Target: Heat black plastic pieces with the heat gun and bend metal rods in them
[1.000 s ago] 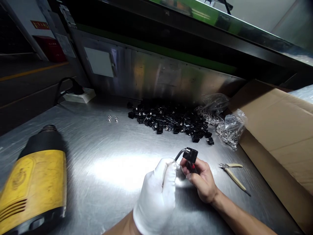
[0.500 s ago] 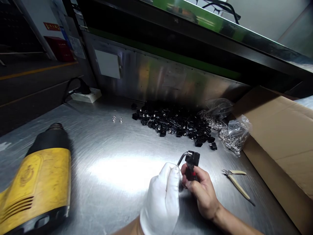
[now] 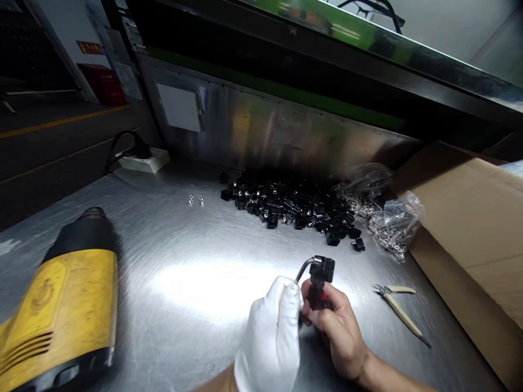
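Note:
My left hand [image 3: 272,337], in a white glove, is closed around a bent metal rod [image 3: 304,267] shaped like a hex key. The rod's upper end meets a silver round fitting on a small black block [image 3: 324,269]. Bare, my right hand [image 3: 342,332] grips a black tool with a red mark [image 3: 321,294] right under the block. The tool's lower part is hidden by the fingers, so its kind is unclear. Both hands are close together above the metal table, almost touching.
Behind the hands lies a heap of black blocks [image 3: 286,204], with bags of small metal parts [image 3: 394,226] to its right. Cream-handled cutters [image 3: 402,316] lie beside a cardboard box [image 3: 461,218]. A yellow heat gun [image 3: 67,305], a power strip [image 3: 145,160] and small silver pieces [image 3: 190,198] are left.
The block and the rod's upper end have dropped slightly in the picture. Both hands keep the same grips. The view has shifted a little.

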### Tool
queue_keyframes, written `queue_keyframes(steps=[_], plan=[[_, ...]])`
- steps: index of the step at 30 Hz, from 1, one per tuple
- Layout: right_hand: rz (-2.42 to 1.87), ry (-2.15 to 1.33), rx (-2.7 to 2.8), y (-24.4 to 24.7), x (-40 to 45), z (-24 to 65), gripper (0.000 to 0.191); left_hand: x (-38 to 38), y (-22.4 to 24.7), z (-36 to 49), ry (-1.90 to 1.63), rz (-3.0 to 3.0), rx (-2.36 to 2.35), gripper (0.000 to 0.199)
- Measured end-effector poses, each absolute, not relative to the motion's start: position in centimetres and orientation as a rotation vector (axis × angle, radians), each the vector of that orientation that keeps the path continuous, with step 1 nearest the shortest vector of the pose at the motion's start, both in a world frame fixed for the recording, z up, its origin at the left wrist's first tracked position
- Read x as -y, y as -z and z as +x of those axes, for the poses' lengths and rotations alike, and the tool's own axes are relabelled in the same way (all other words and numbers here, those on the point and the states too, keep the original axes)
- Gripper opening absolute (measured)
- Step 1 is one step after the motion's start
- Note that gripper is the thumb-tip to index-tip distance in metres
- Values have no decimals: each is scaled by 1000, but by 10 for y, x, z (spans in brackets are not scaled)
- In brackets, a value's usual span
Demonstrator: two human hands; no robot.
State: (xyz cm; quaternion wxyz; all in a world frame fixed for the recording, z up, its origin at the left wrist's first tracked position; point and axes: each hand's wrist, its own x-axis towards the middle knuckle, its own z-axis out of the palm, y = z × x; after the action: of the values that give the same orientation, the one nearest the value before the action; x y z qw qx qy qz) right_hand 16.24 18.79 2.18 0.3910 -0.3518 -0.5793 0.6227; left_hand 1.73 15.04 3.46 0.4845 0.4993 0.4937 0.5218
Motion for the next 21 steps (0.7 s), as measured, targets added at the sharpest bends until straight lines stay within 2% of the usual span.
queue_keyframes(steps=[11,21], plan=[[-870,-1624,1438,-20,-183,160,16,-149,-24,19,-1336,1232,-1165,39],[-864,-1668,1343,-20,-178,156,21,-147,-28,36,-1479,953,-1275,48]])
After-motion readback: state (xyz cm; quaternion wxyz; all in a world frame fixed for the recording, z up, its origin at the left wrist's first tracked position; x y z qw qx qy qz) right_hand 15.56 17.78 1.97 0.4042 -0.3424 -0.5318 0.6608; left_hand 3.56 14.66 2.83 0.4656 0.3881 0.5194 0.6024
